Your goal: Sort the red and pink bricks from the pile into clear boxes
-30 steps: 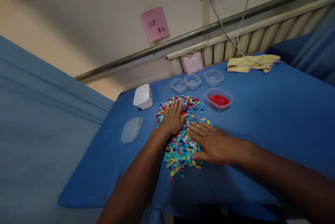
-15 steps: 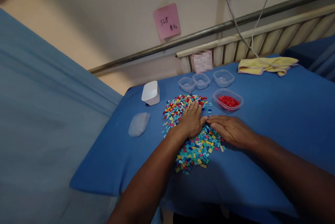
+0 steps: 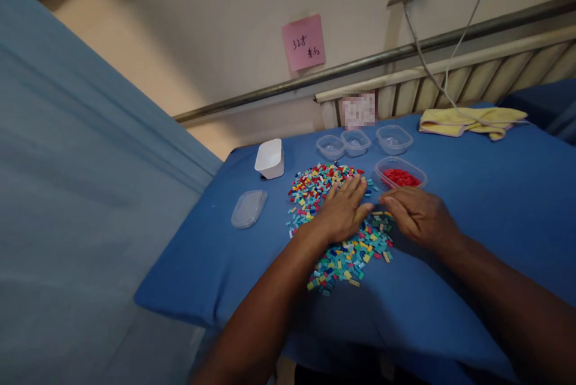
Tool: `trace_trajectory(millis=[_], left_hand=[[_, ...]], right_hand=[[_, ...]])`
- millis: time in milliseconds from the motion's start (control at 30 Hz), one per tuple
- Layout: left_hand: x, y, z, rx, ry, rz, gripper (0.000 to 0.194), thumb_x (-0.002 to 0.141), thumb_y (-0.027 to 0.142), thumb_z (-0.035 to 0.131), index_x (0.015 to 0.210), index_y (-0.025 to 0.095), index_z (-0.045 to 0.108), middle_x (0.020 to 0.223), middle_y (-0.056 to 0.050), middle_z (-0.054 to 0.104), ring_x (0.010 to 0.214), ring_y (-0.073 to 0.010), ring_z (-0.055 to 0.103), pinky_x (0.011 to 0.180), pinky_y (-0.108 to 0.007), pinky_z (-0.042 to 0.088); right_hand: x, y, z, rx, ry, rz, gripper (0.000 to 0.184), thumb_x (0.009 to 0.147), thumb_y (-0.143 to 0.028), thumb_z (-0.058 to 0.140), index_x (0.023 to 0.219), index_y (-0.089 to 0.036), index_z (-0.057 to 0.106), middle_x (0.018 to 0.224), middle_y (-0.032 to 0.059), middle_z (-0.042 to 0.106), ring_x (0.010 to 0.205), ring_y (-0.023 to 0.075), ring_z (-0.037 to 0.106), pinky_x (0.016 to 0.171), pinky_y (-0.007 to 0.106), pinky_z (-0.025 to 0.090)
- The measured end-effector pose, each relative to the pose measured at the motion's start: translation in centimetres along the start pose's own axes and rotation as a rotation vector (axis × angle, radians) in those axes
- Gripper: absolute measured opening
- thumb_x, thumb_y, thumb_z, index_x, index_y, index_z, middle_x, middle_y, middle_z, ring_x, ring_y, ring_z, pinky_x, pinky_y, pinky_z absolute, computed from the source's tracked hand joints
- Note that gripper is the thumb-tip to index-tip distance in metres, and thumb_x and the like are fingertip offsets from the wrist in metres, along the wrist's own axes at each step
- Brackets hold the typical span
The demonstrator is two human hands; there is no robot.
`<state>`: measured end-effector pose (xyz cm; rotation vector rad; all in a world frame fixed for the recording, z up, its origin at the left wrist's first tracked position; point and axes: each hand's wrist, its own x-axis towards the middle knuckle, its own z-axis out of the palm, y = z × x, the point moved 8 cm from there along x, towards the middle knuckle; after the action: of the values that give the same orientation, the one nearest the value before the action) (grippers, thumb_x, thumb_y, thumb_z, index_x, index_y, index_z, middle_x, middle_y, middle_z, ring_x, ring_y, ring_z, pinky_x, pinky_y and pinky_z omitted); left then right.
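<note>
A pile of small multicoloured toy bricks [image 3: 351,262] is spread over the blue cloth. My left hand [image 3: 342,211] lies open and flat on its middle, fingers pointing away from me and thumb apart. Right of the pile, my right hand [image 3: 420,217] has its fingers curled together near the left thumb; whatever they hold, if anything, is hidden. Just beyond that hand stands a clear plastic container [image 3: 387,163] with red bricks [image 3: 402,178] in it. The hand overlaps its near edge in view.
Farther back are three clear containers [image 3: 394,140] and a yellow cloth [image 3: 472,120]. To the left stand a white tub [image 3: 270,159] and stacked clear lids [image 3: 249,209]. A blue curtain [image 3: 81,193] hangs at left. A white cable [image 3: 425,55] runs down the wall.
My right hand has drawn slightly away from the left, and its fingers have gone from stretched to curled. My left hand stays on the pile. The view has shifted a little.
</note>
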<state>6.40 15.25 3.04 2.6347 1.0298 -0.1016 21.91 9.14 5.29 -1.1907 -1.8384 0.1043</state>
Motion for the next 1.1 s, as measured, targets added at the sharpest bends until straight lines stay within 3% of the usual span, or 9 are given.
trace_trajectory(millis=[167,367,467,533,600,667,767,900,1100], left_hand=[[-5.3,-4.0,0.2,0.005,-0.010,-0.142,0.078,0.115,0.060,0.022,0.177,0.013,0.023,0.184,-0.014,0.008,0.173,-0.0293,0.005,0.139,-0.058,0.007],[-10.0,-5.5,1.2,-0.047,-0.049,-0.155,0.083,0.114,0.067,0.024,0.178,0.014,0.023,0.184,-0.015,0.012,0.173,-0.0304,0.009,0.140,-0.056,0.008],[-11.3,-7.1,-0.7,-0.072,0.148,-0.194,0.075,0.116,0.060,0.027,0.176,0.016,0.029,0.183,-0.016,0.022,0.172,-0.0303,0.017,0.140,-0.058,0.012],[-12.3,-9.0,-2.7,-0.089,0.366,-0.261,0.066,0.116,0.053,0.033,0.167,0.015,0.048,0.175,-0.017,0.042,0.166,-0.0309,0.035,0.137,-0.055,0.026],[-13.2,-10.9,-4.4,-0.118,0.528,-0.319,0.054,0.113,0.046,0.042,0.147,0.014,0.068,0.153,-0.018,0.065,0.146,-0.0304,0.059,0.125,-0.049,0.045],[-13.1,-12.1,-5.1,-0.139,0.568,-0.361,0.041,0.109,0.040,0.049,0.127,0.016,0.078,0.129,-0.014,0.077,0.121,-0.0281,0.072,0.109,-0.043,0.055],[-11.4,-12.6,-5.3,-0.131,0.478,-0.389,0.030,0.104,0.032,0.056,0.116,0.021,0.082,0.115,-0.009,0.079,0.106,-0.0259,0.074,0.097,-0.037,0.057],[-7.8,-11.4,-4.7,-0.055,0.264,-0.316,0.027,0.102,0.025,0.058,0.111,0.023,0.083,0.116,-0.006,0.081,0.108,-0.0237,0.074,0.092,-0.031,0.054],[-5.9,-11.7,-3.9,0.079,0.044,-0.365,0.029,0.098,0.021,0.059,0.109,0.026,0.085,0.119,-0.005,0.082,0.104,-0.0238,0.074,0.079,-0.029,0.051]], right_hand=[[0.4,3.3,-0.9,-0.317,0.072,0.037,0.034,0.102,-0.037,0.064,0.127,-0.019,0.076,0.146,0.0214,0.068,0.137,0.0432,0.062,0.114,0.063,0.049],[-0.5,6.6,0.6,-0.372,-0.079,0.079,0.030,0.101,-0.031,0.060,0.122,-0.018,0.078,0.150,0.0204,0.066,0.133,0.0398,0.064,0.111,0.057,0.051],[-0.6,6.4,0.4,-0.380,-0.064,0.076,0.027,0.101,-0.026,0.058,0.118,-0.020,0.079,0.142,0.0185,0.072,0.126,0.0382,0.068,0.107,0.056,0.053],[-0.3,5.6,0.0,-0.385,-0.028,0.061,0.029,0.102,-0.029,0.060,0.123,-0.019,0.078,0.142,0.0189,0.072,0.126,0.0388,0.068,0.106,0.056,0.053],[0.0,4.4,-0.6,-0.360,0.026,0.021,0.029,0.103,-0.031,0.063,0.126,-0.019,0.076,0.142,0.0187,0.072,0.127,0.0382,0.068,0.107,0.055,0.053],[0.1,2.9,-1.3,-0.305,0.094,-0.036,0.025,0.104,-0.030,0.064,0.122,-0.019,0.076,0.134,0.0168,0.076,0.121,0.0349,0.071,0.106,0.051,0.055],[0.0,0.4,-1.4,-0.192,0.131,-0.108,0.015,0.105,-0.026,0.065,0.114,-0.021,0.077,0.110,0.0115,0.081,0.101,0.0285,0.076,0.094,0.043,0.059],[-0.5,-1.8,1.8,-0.031,-0.080,-0.108,0.017,0.107,-0.024,0.061,0.114,-0.024,0.076,0.100,0.0067,0.082,0.091,0.0245,0.077,0.084,0.038,0.060],[-0.6,-1.4,4.4,0.054,-0.162,-0.013,0.020,0.109,-0.027,0.058,0.114,-0.023,0.077,0.098,0.0061,0.082,0.087,0.0224,0.078,0.081,0.037,0.061]])
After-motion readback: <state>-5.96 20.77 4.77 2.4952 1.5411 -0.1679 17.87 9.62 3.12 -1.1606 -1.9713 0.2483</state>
